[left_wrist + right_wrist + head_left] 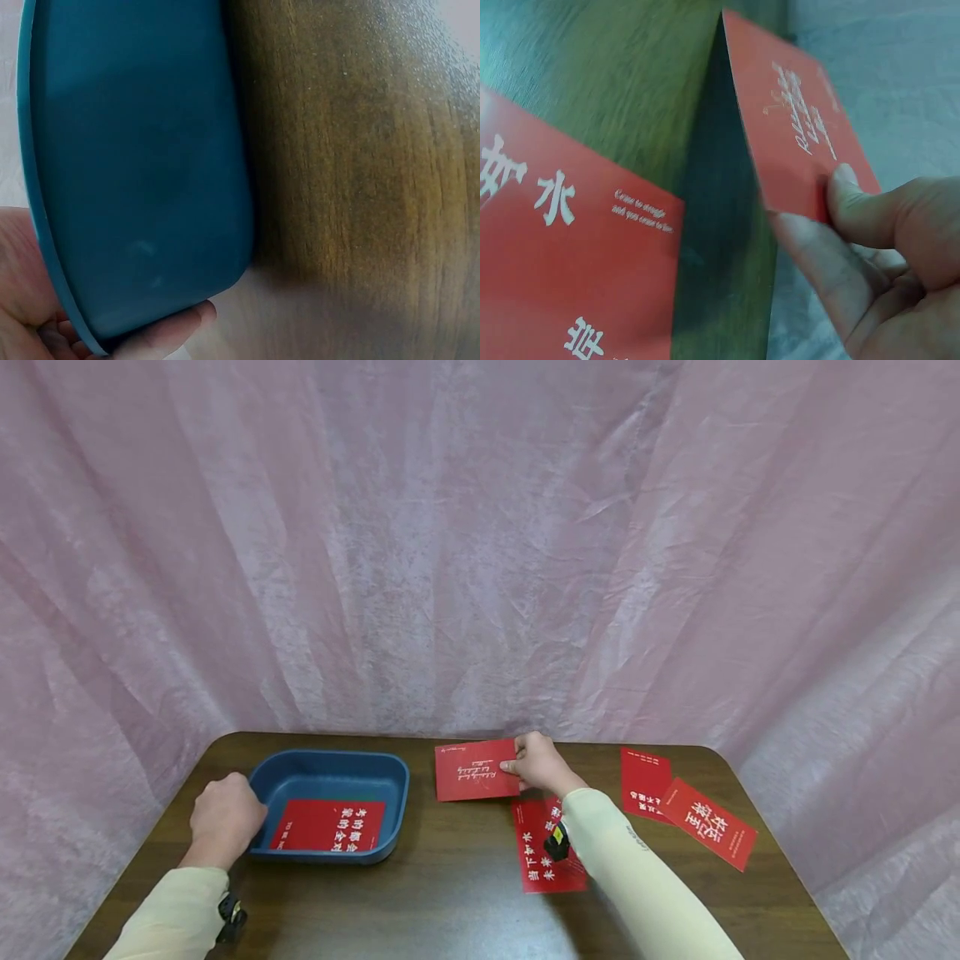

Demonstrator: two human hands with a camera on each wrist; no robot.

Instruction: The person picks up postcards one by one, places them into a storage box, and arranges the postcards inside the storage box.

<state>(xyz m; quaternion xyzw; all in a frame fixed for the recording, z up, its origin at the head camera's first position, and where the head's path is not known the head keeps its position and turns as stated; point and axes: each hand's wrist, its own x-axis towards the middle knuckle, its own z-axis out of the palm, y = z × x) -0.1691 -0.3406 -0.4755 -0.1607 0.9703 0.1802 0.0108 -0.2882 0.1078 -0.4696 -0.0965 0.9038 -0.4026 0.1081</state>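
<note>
In the head view my right hand (pixel 542 763) pinches a red card (pixel 477 770) with white script by its right edge. The right wrist view shows the thumb on the printed face of this card (pixel 795 127), tilted up off the table. My left hand (pixel 227 818) grips the left side of a blue plastic tray (pixel 402 814). In the left wrist view a finger (pixel 176 327) of that hand lies against the tray's outer wall (pixel 150 165). Inside the tray lies another red card (pixel 318 827) with white characters.
Below my right forearm lies a red card (pixel 551 868), partly hidden by the sleeve; the right wrist view shows overlapping red cards there. Farther right, one red card (pixel 712 827) partly overlaps another (pixel 643 777). A pink curtain (pixel 480 543) hangs behind the brown wooden table (pixel 420 910).
</note>
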